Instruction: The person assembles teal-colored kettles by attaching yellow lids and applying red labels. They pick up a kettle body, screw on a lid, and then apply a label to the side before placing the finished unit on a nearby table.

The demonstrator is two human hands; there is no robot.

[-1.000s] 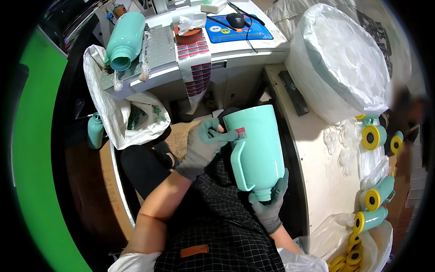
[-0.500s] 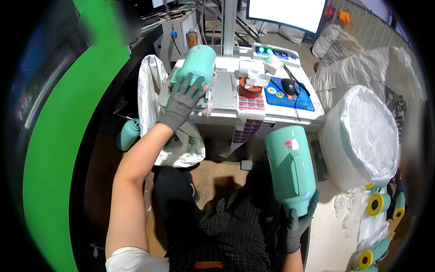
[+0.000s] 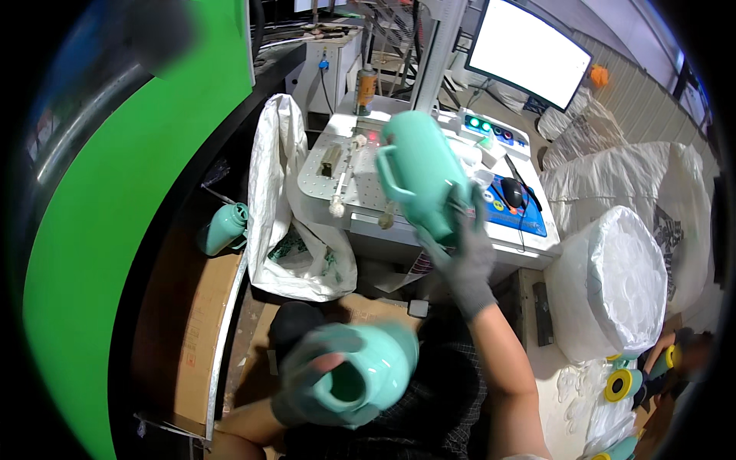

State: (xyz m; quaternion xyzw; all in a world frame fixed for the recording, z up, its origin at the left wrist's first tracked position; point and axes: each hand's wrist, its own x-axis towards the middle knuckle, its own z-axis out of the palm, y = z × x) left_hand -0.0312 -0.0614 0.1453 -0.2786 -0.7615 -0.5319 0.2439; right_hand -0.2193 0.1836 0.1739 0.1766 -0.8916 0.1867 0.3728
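My right hand [image 3: 469,264], in a grey glove, is closed round the lower end of a glossy turquoise jug [image 3: 425,172]. It holds this jug tilted over the front of the perforated plate [image 3: 318,165], with its handle toward the left. Low over my lap, my gloved left hand [image 3: 300,383] grips a second turquoise jug [image 3: 387,364], blurred by motion, its round dark opening facing me. On the plate is a small metal fixture with white-padded rods [image 3: 343,180].
A white woven sack [image 3: 268,199] hangs open left of the bench, beside another turquoise jug [image 3: 226,228]. Right of it stand a mouse [image 3: 512,192], a lit monitor [image 3: 529,54] and a plastic-lined bin [image 3: 625,284]. Yellow-ringed turquoise jugs [image 3: 622,385] lie at lower right.
My left hand has brought the jug from the plate down to my lap. My right hand has lifted the other jug from beside my lap up to the plate. The view has shifted.
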